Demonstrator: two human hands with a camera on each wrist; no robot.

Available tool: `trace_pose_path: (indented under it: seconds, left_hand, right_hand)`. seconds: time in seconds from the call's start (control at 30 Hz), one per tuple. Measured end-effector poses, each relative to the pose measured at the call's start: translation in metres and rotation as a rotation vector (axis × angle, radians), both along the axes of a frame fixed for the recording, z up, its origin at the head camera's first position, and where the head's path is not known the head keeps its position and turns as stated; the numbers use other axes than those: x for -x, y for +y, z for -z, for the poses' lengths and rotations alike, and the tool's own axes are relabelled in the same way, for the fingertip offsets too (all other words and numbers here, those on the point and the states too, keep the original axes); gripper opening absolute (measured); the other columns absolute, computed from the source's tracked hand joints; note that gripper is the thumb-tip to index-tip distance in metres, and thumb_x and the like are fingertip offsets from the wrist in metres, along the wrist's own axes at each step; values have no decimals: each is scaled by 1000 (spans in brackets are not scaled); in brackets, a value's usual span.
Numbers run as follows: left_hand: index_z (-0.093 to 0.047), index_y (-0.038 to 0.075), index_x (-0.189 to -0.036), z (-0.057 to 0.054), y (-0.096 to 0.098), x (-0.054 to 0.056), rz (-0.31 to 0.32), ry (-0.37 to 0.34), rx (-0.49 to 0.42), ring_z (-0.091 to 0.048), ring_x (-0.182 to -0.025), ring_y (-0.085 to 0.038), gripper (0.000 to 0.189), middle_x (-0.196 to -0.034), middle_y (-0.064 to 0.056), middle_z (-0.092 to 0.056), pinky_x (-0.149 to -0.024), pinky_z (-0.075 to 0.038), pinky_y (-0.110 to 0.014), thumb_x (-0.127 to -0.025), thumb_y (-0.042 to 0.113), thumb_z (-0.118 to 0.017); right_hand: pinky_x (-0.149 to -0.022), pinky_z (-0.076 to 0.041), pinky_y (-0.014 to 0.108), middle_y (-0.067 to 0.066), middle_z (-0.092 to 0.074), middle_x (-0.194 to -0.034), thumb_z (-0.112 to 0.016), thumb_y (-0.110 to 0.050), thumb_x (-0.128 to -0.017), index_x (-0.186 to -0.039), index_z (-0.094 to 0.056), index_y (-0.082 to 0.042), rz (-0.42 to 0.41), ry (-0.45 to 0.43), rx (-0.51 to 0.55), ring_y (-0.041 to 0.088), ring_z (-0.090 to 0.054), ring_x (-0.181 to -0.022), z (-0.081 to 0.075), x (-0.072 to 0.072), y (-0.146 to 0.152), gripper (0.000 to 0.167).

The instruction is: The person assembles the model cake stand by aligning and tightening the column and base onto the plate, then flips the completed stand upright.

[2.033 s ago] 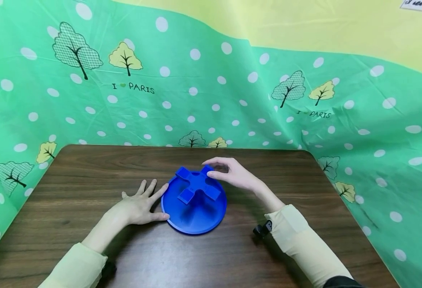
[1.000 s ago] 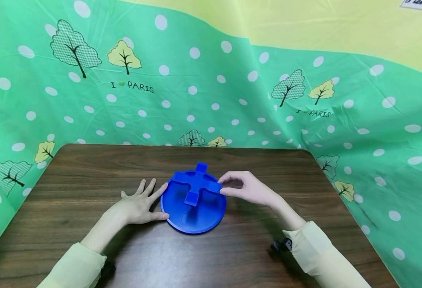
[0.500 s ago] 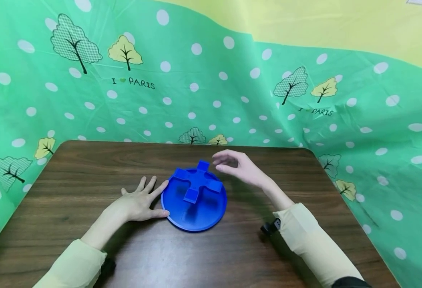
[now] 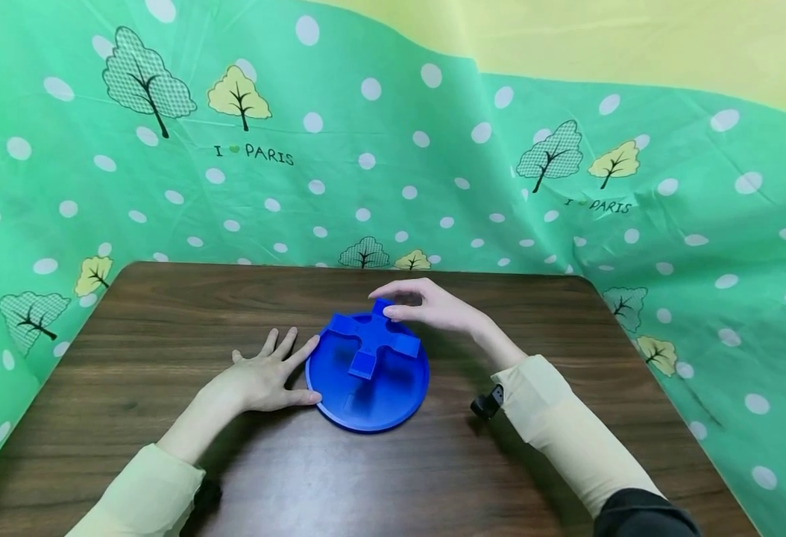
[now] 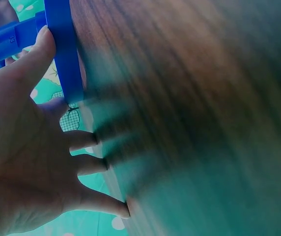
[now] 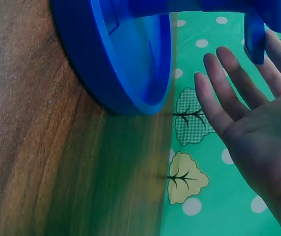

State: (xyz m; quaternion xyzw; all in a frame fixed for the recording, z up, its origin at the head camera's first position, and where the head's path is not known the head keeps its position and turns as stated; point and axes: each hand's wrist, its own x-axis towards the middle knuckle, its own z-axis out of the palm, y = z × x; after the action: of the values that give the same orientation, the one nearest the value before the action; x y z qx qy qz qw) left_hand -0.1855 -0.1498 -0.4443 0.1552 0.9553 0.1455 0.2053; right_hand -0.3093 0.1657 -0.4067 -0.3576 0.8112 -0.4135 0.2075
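A blue round base (image 4: 366,414) with a raised rim lies on the brown table. Above it, on a central post, stands a blue four-armed cross piece (image 4: 372,335). My left hand (image 4: 265,384) has its fingers spread on the table, with thumb and index finger touching the base's left rim. In the left wrist view, the thumb (image 5: 40,51) presses along that rim, and the other fingertips rest on the tabletop. My right hand (image 4: 433,306) pinches the far arm of the cross between thumb and index finger. The right wrist view shows its remaining fingers (image 6: 229,83) free of the piece.
The wooden table (image 4: 285,477) extends around the base on all sides. Behind it hangs a green and yellow cloth (image 4: 339,164) with dots and trees. Small black devices (image 4: 487,403) sit at the cuffs of both sleeves.
The cross has turned on its base. My right hand let go of its right arm, moved back and left, and took the far arm. The left hand has stayed at the rim.
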Motion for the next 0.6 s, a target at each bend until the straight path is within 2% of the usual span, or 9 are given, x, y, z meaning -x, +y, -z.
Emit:
trace_pose_path:
  seconds: [0.07, 0.3, 0.47, 0.6]
  left_hand:
    - [-16, 26, -166, 0, 0, 0, 1, 2, 1, -7, -158, -54, 98, -173, -23, -9, -99, -13, -95, -91, 72, -59]
    - [-16, 26, -166, -1, 1, 0, 6, 2, -2, -7, -158, -54, 99, -173, -23, -9, -98, -13, -95, -91, 73, -59]
    - [-16, 25, -166, -1, 1, 0, 10, 4, -1, -7, -158, -54, 99, -173, -23, -9, -98, -13, -95, -91, 72, -59]
    - [-16, 25, -166, -1, 0, 0, 10, 4, -3, -7, -157, -54, 98, -173, -23, -9, -98, -13, -95, -91, 72, -59]
  right_hand:
    - [-101, -55, 37, 7, -67, -140, -66, -31, -102, -134, -67, -31, -2, 15, 1, 16, -64, -122, -2, -1, 1, 33]
    - [-101, -52, 37, -10, -70, -127, -68, -30, -101, -130, -68, -31, 26, 57, -21, 14, -65, -117, -4, -6, 9, 30]
    - [-102, -53, 38, -9, -71, -125, -68, -30, -100, -132, -68, -22, 43, 68, -33, 13, -66, -116, -4, -11, 19, 33]
    - [-99, -54, 36, -7, -73, -120, -69, -27, -100, -128, -69, -22, 48, 75, -20, 14, -68, -112, -4, -16, 26, 29]
